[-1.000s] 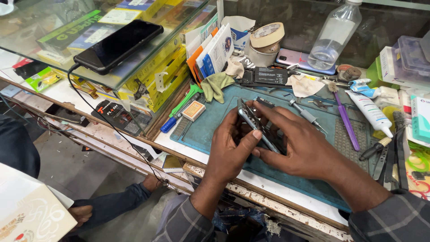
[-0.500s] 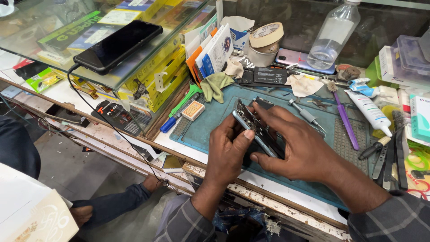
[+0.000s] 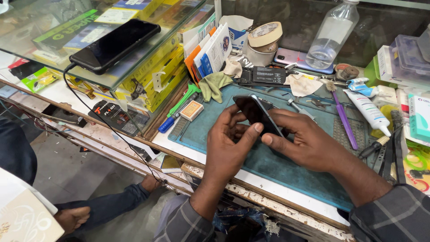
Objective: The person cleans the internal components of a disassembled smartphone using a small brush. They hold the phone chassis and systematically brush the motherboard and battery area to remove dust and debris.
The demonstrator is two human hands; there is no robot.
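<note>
Both my hands hold a dark smartphone tilted on its edge above a teal work mat. My left hand grips it from the near left side, thumb pressed on its edge. My right hand holds it from the right, thumb tip against the lower edge close to the left thumb. The phone's dark back faces left; its lower end is hidden behind my fingers.
A black phone charges on a glass counter at left. Tape roll, plastic bottle, purple brush, white tube, green cloth and pliers ring the mat. Another person's hands show below left.
The phone has been lifted off the mat and turned up on edge between both hands; earlier it lay flatter, with its open inside showing under my fingers.
</note>
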